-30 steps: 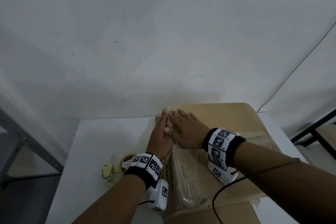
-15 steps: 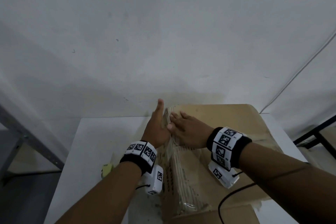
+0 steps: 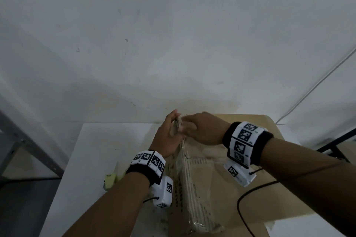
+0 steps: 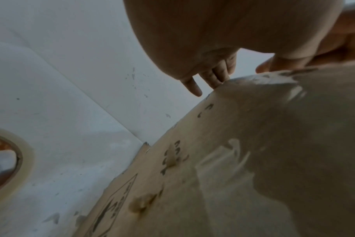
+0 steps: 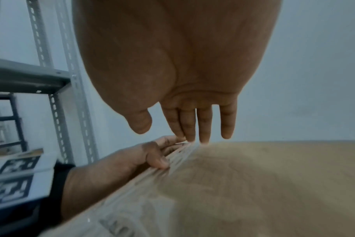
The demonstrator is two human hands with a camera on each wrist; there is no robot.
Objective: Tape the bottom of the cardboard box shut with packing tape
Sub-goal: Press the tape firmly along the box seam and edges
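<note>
Head view, lower centre of the frame: the cardboard box (image 3: 221, 188) lies on a white table (image 3: 107, 140), a strip of clear packing tape (image 3: 192, 188) running up its face toward the far left corner. Lower left of the same frame, partly hidden behind the left forearm, sits a yellowish tape cutter (image 3: 110, 179). The tape roll (image 4: 12, 162) shows only in the left wrist view, at the left edge, lying flat on the table beside the box. Both hands meet at the far corner, mid-frame. The left hand (image 3: 167, 136) lies against the box's left side, its thumb (image 5: 159, 161) bent over the taped edge, a detail plain only in the right wrist view; the left wrist view adds that its fingers (image 4: 213, 77) reach straight to the corner and touch it. The right hand (image 3: 204, 131) lies over the top, fingers (image 5: 203, 125) extended and together, tips pressing the tape at the corner, thumb held apart above it. Beyond the hands stands a white wall (image 3: 173, 44). A grey metal shelving rack (image 5: 57, 80) fills the upper left of the right wrist view; the head view shows only its leg at the left edge.
</note>
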